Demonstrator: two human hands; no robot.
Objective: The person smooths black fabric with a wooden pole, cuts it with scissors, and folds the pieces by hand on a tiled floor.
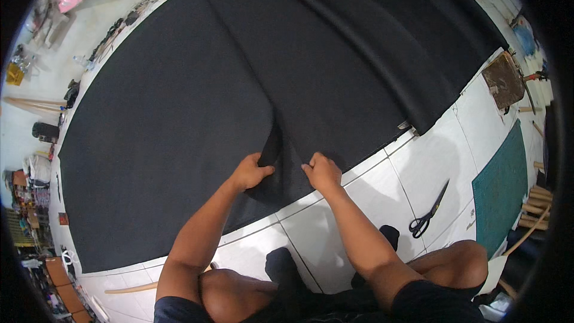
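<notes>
A large sheet of black fabric (149, 131), perhaps leatherette, covers most of the floor in front of me. A long seam or cut line runs down it from the far edge and opens into a gap near me. My left hand (252, 172) is closed on the lifted, curling edge on the left of this gap. On the other side, my right hand (323, 171) pinches the right-hand black piece (335, 96) near its front edge. Both hands are a short distance apart. Large black-handled scissors (429, 215) lie on the tiles to the right, blades pointing away.
White floor tiles (365, 215) show along the fabric's near edge. A green mat (502, 188) lies at the right, with a worn brown block (504, 81) beyond it. A wooden stick (134, 289) lies at the lower left. Assorted goods line the left wall.
</notes>
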